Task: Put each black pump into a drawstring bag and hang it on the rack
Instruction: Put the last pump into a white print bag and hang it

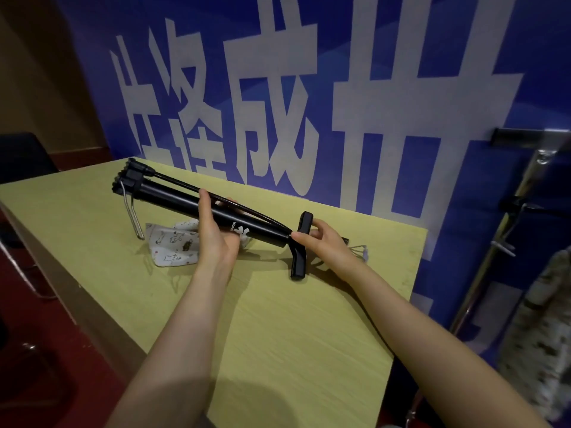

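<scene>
Both forearms are bare to the frame's edge; the left hand (216, 233) and right hand (321, 242) wear nothing.

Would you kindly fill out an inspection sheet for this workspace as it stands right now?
Surface: yellow-green table, wood-grain top.
Job's things: black pump held above the table, foot end far left, T-handle at right; printed drawstring bag lies flat beneath it; metal rack stands at right, a patterned cloth item beside it.
Clutter: small wire piece near the table's far edge.
Hands: left hand grips the pump barrel; right hand holds the T-handle.
Cables: thin black hose running along the pump.
Surroundings: blue banner with large white characters; dark chair at left.
</scene>
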The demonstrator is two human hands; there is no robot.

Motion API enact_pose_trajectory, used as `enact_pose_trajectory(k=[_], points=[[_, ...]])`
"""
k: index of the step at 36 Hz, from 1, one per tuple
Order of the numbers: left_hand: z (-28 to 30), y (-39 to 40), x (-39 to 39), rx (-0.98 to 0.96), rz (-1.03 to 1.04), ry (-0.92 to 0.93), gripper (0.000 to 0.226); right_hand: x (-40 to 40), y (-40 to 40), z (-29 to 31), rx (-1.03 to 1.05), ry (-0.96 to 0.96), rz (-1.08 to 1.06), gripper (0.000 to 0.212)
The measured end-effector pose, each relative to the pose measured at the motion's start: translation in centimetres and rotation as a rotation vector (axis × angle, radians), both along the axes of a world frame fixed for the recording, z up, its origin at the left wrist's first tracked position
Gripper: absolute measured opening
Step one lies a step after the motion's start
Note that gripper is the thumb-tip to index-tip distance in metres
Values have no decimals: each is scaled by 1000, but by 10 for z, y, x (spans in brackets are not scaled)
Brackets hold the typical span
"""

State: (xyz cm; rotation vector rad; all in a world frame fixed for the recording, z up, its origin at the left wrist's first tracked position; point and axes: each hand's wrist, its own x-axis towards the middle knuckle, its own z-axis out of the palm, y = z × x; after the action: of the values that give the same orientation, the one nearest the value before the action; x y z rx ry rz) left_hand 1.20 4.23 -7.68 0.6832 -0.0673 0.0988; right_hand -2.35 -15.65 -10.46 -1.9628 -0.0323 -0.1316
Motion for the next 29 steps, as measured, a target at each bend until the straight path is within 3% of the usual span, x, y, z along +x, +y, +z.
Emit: enact_pose_trajectory(k=[2,5,8,11,14,16,20,24,29], points=[[1,-3,0,37,-5,8,56,-1,3,-5,-69,-99,-76,78],[-1,-6,6,75,-26,87,59,-3,2,-8,-352,-301,-210,67],[-6,-11,7,185,-67,54,79,-4,2,-8,-555,-463,-170,46],[-10,-17,4,184,-113,20,81,-2,4,-10,-547,-423,-89,36],[-6,-18,3,88,-100,18,68,0,1,-10,-444,-416,-97,31],[-6,-17,3,14,-94,32,64,0,-2,-10,-485,-398,-104,31],[-8,-22,-1,52,-66,25,64,-1,-2,-9,-506,-386,-154,31],[-8,-25,1,36,-63,23,65,-8,-2,-5,-668,-463,-170,32],[-13,-33,-5,396,-104,23,70,-20,13,3,-710,-477,-85,59]])
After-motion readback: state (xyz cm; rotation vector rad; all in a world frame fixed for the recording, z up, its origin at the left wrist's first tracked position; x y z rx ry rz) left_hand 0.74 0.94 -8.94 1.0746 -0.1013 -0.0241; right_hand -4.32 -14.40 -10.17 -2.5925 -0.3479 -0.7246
